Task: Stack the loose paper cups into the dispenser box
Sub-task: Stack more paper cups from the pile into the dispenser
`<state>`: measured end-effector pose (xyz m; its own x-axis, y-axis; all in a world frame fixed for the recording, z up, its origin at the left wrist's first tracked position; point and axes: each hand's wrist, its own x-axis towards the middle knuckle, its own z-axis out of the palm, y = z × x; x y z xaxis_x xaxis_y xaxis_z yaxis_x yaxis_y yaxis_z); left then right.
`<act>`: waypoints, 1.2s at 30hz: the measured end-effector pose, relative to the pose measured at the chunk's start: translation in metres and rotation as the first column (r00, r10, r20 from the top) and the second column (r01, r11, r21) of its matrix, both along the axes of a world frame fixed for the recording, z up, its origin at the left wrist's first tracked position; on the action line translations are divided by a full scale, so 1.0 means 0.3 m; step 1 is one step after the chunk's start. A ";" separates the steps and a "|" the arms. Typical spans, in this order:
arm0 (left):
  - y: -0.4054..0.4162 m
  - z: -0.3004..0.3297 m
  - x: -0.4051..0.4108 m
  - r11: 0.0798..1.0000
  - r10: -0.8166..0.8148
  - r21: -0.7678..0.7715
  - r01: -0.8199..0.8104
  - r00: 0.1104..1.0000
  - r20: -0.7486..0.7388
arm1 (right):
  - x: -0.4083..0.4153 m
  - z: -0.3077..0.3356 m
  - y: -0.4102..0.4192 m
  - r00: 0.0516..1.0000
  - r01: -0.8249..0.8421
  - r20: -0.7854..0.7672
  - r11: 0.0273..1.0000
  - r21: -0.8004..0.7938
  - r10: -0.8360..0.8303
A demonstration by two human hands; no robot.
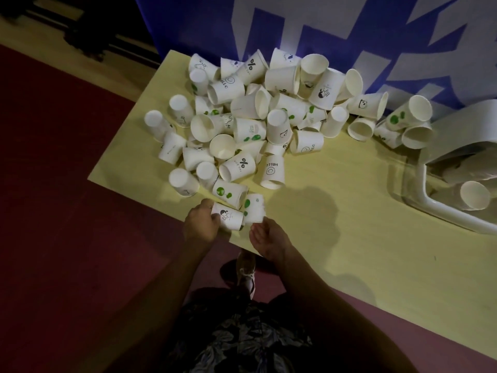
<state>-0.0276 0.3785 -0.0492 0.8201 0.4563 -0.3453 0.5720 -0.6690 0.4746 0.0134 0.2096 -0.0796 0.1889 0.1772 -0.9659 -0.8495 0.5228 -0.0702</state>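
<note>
A big heap of loose white paper cups [255, 114] with black and green prints covers the far left part of the yellow table [349, 216]. My left hand [201, 224] grips a cup with a black figure [227, 219], lying sideways at the table's near edge. A cup with green dots [254, 208] sits against its mouth, blurred. My right hand [266, 238] is just below that cup, palm up, fingers apart; whether it touches the cup is unclear. The white dispenser box [457, 130] lies at the right with cups [474, 195] inside.
A blue and white banner [322, 28] hangs behind the table. Dark red floor [53, 211] lies to the left. My foot [246, 267] shows below the table's near edge. Bare tabletop stretches between the heap and the box.
</note>
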 end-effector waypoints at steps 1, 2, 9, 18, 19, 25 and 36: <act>0.000 0.003 0.002 0.999 0.024 -0.041 -0.023 0.999 0.021 | 0.010 0.004 -0.005 1.000 0.030 -0.003 1.000 -0.004 -0.030; -0.003 0.010 0.005 0.996 0.042 -0.082 -0.039 0.998 0.044 | 0.018 0.014 -0.016 0.999 0.043 0.001 0.999 -0.007 -0.043; -0.115 0.123 0.033 0.988 -0.126 -0.057 0.146 0.954 0.273 | 0.039 0.130 -0.197 0.838 -0.155 0.379 0.837 -0.525 0.392; -0.439 0.289 0.228 0.900 -0.418 0.079 0.429 0.796 0.438 | 0.103 0.278 -0.498 0.526 0.087 0.388 0.406 -0.910 0.757; -0.484 0.299 0.253 0.886 -0.445 0.096 0.453 0.775 0.448 | 0.115 0.287 -0.536 0.520 0.122 0.383 0.378 -0.918 0.763; -0.787 0.355 0.389 0.838 -0.531 0.185 0.513 0.691 0.491 | 0.192 0.332 -0.818 0.388 0.279 0.305 0.204 -0.938 0.870; -1.336 0.343 0.555 0.838 -0.529 0.154 0.524 0.707 0.470 | 0.313 0.381 -1.367 0.425 0.389 0.250 0.074 -0.918 0.870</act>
<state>0.1388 -0.0223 0.0537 0.9828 -0.0989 0.1559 -0.1720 -0.7973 0.5786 0.1074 -0.2004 0.0347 0.9388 -0.2930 0.1811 -0.0998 -0.7346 -0.6711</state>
